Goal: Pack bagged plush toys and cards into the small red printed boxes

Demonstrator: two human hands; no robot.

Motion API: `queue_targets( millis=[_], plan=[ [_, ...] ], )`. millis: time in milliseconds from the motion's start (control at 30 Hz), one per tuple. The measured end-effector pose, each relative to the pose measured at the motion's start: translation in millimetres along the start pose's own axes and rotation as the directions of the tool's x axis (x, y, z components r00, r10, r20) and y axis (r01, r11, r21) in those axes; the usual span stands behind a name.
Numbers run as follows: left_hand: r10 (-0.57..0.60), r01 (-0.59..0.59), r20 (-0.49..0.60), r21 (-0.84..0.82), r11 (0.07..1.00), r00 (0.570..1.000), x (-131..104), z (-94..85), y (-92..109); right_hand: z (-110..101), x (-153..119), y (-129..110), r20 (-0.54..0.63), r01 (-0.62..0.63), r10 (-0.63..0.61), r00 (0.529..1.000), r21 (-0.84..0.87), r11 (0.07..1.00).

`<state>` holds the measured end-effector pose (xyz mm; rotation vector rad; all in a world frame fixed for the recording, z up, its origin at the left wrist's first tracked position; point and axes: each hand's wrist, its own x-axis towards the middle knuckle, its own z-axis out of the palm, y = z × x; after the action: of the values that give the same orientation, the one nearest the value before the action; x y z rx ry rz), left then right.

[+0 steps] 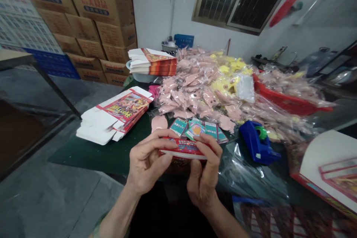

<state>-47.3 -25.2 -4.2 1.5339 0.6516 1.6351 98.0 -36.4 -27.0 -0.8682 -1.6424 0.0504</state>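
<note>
Both hands hold a red printed box (185,145) at the near edge of the dark green table. My left hand (149,160) grips its left end, fingers over the top and thumb on the near side. My right hand (205,163) has the right end between fingers and thumb. Just beyond the box lie several teal cards (178,126), with a smaller card bearing an orange shape (196,129) on top. A round pink piece (159,123) sits beside them.
Flattened boxes (122,109) lie left. Bagged pink and yellow pieces (195,89) are heaped behind, near a red basket (290,98). A blue tape dispenser (255,143) stands right, before a large open box (329,167). More boxes (156,63) sit at the back.
</note>
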Motion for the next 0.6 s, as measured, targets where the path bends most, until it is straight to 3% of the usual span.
queue_targets(
  millis=[133, 267, 467, 600],
  plan=[
    [0.1, -0.098, 0.0, 0.201, 0.975, 0.995, -1.3, 5.9, -1.3, 3.5, 0.9, 1.2, -0.027, 0.01, -0.01, 1.0, -0.015, 1.0],
    [0.135, -0.121, -0.009, 0.385, 0.915, 0.991, 0.7, 10.0, -2.4, 5.7, 5.9, 7.1, -0.051, 0.045, -0.046, 0.998, -0.007, 0.999],
    [0.174, -0.123, -0.073, 0.45, 0.884, 0.982, 2.1, 13.0, -1.8, 13.3, 4.8, 20.5, -0.192, -0.047, 0.079, 0.978, 0.166, 0.985],
    [0.157, -0.12, -0.055, 0.413, 0.903, 0.986, -0.6, 13.3, -2.6, 11.6, 2.8, 22.7, -0.178, 0.001, 0.028, 0.984, 0.161, 0.987]
  ],
)
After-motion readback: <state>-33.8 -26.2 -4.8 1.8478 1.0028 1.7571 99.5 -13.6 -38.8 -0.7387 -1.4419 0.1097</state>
